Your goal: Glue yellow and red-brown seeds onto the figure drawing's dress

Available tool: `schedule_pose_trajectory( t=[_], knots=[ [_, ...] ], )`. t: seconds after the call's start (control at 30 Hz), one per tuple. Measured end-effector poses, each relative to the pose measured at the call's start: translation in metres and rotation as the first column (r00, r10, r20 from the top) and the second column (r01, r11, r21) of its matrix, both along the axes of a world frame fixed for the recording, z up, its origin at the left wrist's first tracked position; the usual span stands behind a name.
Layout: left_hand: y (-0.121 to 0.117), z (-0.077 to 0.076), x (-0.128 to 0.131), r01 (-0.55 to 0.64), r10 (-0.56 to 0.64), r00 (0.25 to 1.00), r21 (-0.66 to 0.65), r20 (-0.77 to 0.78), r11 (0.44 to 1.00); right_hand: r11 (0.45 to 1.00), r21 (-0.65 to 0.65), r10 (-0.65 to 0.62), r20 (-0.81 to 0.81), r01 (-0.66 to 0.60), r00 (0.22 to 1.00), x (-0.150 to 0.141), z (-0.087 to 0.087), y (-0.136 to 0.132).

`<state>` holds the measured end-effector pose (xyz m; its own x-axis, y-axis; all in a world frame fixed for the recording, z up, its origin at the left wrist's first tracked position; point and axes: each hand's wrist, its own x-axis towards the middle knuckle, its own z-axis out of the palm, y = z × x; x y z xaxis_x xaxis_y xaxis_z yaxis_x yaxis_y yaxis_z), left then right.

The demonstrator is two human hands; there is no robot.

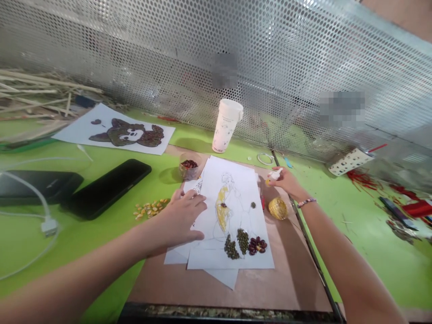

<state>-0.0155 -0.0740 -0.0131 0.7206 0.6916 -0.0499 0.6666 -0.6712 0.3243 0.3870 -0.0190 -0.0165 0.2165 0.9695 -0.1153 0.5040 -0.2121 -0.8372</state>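
Observation:
My left hand [187,211] lies with fingers apart over the left edge of a white sheet with a line drawing [205,254]. Green beans [242,240] and a flower of dark red beans [258,245] cover its lower part, and a yellow patch [221,211] fills one side of the figure. Beyond the sheet's right edge, my right hand [286,182] is closed around a small white bottle [276,174], mostly hidden by the fingers. Just below that hand sits a round container with yellow contents [278,208]. Loose corn kernels [148,209] lie beside my left forearm.
A clear cup of red beans [189,165] and a tall white cup [227,126] stand behind the sheet. At left are a black phone [107,189], white cables [49,225] and a finished bean picture [165,139]. A perforated metal screen [168,58] borders the back.

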Motion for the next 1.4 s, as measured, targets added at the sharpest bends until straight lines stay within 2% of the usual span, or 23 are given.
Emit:
schedule_pose_trajectory(
  t=[0.27,0.4,0.47,0.57,0.67,0.73,0.83,0.9,0.97,1.07,1.17,1.23,1.3,1.4],
  knots=[
    [0.001,-0.002,-0.001,0.0,-0.002,0.999,-0.04,-0.048,0.999,1.0,0.019,-0.017,0.101,0.015,0.995,-0.001,0.001,-0.005],
    [0.003,-0.001,-0.003,0.013,-0.013,1.0,0.004,0.02,1.0,0.986,0.118,-0.14,0.2,0.118,0.97,0.005,0.017,-0.028],
    [0.007,0.004,-0.006,-0.038,0.037,0.997,0.025,0.062,0.999,0.963,0.195,-0.231,0.248,0.185,0.941,0.008,0.03,-0.047],
    [0.015,0.019,-0.017,-0.213,0.207,0.975,0.071,0.085,0.975,0.932,0.282,-0.31,0.289,0.229,0.906,0.001,0.051,-0.081],
    [0.021,0.037,-0.037,-0.315,0.307,0.948,0.096,0.085,0.944,0.936,0.297,-0.287,0.326,0.19,0.901,-0.023,0.067,-0.112],
    [0.023,0.045,-0.053,-0.361,0.36,0.932,0.1,0.023,0.927,0.96,0.274,-0.18,0.448,0.057,0.876,-0.048,0.072,-0.126],
    [0.024,0.049,-0.072,-0.397,0.401,0.913,0.058,-0.08,0.916,0.957,0.263,-0.034,0.511,-0.118,0.859,-0.084,0.069,-0.137],
    [0.026,0.047,-0.078,-0.397,0.397,0.91,0.021,-0.119,0.918,0.954,0.241,0.02,0.537,-0.177,0.843,-0.101,0.064,-0.139],
    [0.026,0.046,-0.079,-0.392,0.389,0.91,0.0,-0.143,0.92,0.96,0.215,0.027,0.568,-0.18,0.822,-0.107,0.059,-0.141],
    [0.026,0.044,-0.073,-0.382,0.375,0.914,-0.015,-0.155,0.924,0.971,0.216,-0.046,0.592,-0.103,0.804,-0.102,0.051,-0.152],
    [0.025,0.042,-0.068,-0.351,0.34,0.925,-0.037,-0.166,0.936,0.98,0.2,-0.116,0.561,0.001,0.82,-0.091,0.041,-0.17],
    [0.024,0.039,-0.066,-0.315,0.303,0.938,-0.053,-0.168,0.948,0.984,0.176,-0.114,0.528,0.024,0.842,-0.088,0.033,-0.181],
    [0.024,0.036,-0.062,-0.267,0.254,0.955,-0.069,-0.153,0.961,0.987,0.158,-0.069,0.498,-0.013,0.864,-0.092,0.025,-0.187],
    [0.024,0.031,-0.053,-0.193,0.186,0.978,-0.071,-0.096,0.979,0.977,0.141,0.074,0.49,-0.162,0.869,-0.111,0.017,-0.184]
  ],
)
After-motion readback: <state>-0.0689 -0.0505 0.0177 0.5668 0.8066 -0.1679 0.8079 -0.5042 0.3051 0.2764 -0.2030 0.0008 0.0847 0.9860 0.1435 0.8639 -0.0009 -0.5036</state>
